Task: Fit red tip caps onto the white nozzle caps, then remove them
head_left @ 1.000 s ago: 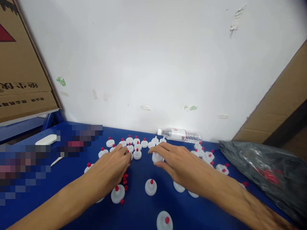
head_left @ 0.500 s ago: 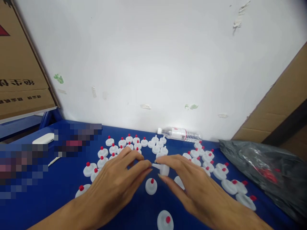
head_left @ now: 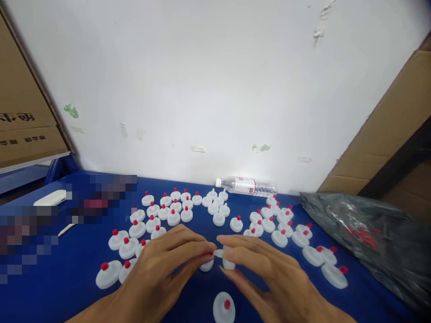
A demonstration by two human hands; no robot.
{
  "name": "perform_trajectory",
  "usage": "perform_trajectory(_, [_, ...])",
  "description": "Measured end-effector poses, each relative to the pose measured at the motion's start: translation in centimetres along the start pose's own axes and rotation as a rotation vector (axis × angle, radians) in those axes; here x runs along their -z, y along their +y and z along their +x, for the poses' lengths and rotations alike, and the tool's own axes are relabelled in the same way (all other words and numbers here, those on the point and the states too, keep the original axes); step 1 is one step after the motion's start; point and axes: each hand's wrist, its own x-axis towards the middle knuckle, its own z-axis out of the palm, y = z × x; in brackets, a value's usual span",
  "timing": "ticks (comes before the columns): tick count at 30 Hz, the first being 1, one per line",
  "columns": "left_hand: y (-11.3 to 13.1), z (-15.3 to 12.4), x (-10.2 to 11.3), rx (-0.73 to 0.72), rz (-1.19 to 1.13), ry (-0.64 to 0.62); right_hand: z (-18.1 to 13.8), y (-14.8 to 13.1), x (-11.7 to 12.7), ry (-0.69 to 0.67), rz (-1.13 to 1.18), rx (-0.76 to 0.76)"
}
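My right hand (head_left: 266, 264) grips a white plastic spout lid (head_left: 229, 262) between thumb and fingers, turned sideways with its nozzle pointing left. At the nozzle's end my left hand (head_left: 175, 260) is pinched closed, a bit of red cap (head_left: 212, 253) showing between its fingertips. The fingers hide most of this cap and the nozzle tip. Partly covered by my left fingers, another white lid (head_left: 206, 266) stands just behind. Closer to me sits a lid with a red tip (head_left: 224, 309). Several uncapped white lids (head_left: 218, 219) stand beyond my hands.
Red-tipped lids stand in groups at left (head_left: 137, 229) and right (head_left: 279, 238) on the blue table (head_left: 77, 242). A clear bottle (head_left: 247, 185) lies along the wall. At right is a dark plastic bag (head_left: 340, 224) with red pieces; a white device (head_left: 50, 198) lies left.
Both hands have come a little lower in view with the held lid. My left fingertips now meet the nozzle's end, with red showing between them. The view has shifted slightly right.
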Motion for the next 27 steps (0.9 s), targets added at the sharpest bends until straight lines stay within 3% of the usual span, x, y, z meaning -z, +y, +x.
perform_trajectory(5, [-0.4, -0.1, -0.3, -0.067, 0.160, -0.093, -0.1, -0.5, -0.2, 0.029, -0.010, 0.007])
perform_trajectory(12, [-0.1, -1.0, -0.5, -0.076, 0.044, -0.181, -0.9, -0.5, -0.8, 0.023, -0.048, 0.053])
perform_trajectory(16, [-0.3, -1.2, -0.7, -0.094, 0.067, -0.170, -1.0, -0.7, -0.5, 0.021, 0.014, 0.049])
perform_trajectory(27, [0.4, -0.7, 0.2, 0.068, 0.071, -0.168, 0.1, -0.7, -0.6, -0.052, -0.096, -0.020])
